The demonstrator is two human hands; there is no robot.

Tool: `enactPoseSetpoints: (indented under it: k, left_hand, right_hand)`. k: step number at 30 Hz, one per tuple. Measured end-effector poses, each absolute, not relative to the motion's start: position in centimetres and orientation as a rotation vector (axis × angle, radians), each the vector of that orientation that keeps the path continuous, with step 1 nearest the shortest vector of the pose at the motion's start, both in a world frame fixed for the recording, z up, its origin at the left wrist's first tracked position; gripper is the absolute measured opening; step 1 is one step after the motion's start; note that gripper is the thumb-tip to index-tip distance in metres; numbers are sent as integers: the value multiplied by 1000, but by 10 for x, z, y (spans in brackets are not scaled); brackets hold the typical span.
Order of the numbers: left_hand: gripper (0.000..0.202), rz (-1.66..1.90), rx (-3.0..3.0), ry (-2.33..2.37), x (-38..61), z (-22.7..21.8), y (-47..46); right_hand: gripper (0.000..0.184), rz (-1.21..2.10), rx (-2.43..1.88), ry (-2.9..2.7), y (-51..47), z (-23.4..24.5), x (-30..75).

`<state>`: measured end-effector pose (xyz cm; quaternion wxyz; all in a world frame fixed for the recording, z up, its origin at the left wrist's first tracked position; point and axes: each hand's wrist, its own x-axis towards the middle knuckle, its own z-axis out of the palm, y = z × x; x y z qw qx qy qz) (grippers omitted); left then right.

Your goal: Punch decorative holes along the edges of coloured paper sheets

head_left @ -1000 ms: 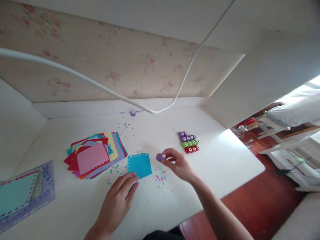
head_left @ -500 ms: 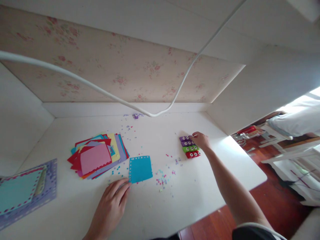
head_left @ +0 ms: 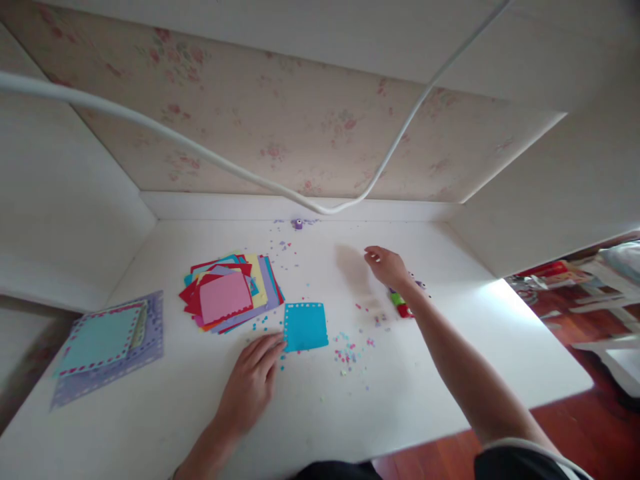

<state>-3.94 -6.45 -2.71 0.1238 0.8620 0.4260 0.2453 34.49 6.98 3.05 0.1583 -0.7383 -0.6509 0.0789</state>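
Observation:
My left hand has its fingertips on the lower left corner of a square blue sheet of paper with punched holes along its top and left edges. My right hand is above the table, its thumb and fingers slightly apart and nothing visible between them. Partly hidden behind the right wrist are small red, green and purple craft punches with eye-like white dots. A single purple craft punch stands at the back, near the wall.
A pile of coloured paper lies left of the blue sheet. Further left are punched pale blue and lilac sheets. Paper confetti is scattered on the white table. A white cable hangs across the view.
My right hand has come off the group of craft punches and moved left and back, above the table. My left hand stays at the blue sheet's corner. The view has shifted.

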Motion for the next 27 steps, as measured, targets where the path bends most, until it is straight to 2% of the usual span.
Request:
enactPoseSetpoints:
  k: [3, 8, 11, 16, 27]
  left_hand:
    - [43, 627, 2597, 1191, -40, -27, -64]
    - [43, 579, 2639, 1189, -39, -25, -65]
    - [43, 600, 2633, 1186, -38, -25, -66]
    - [44, 624, 2613, 1174, -38, -25, -65]
    - [42, 645, 2540, 1184, -37, -21, -66]
  right_hand:
    - [44, 390, -1880, -2022, 106, 20, 293]
    - [59, 376, -1808, -2147, 164, 10, 231]
    - [55, 401, -1756, -2284, 184, 4, 211]
    - [38, 429, -1743, -2324, 188, -8, 200]
    - [58, 343, -1801, -2190, 210, 1, 194]
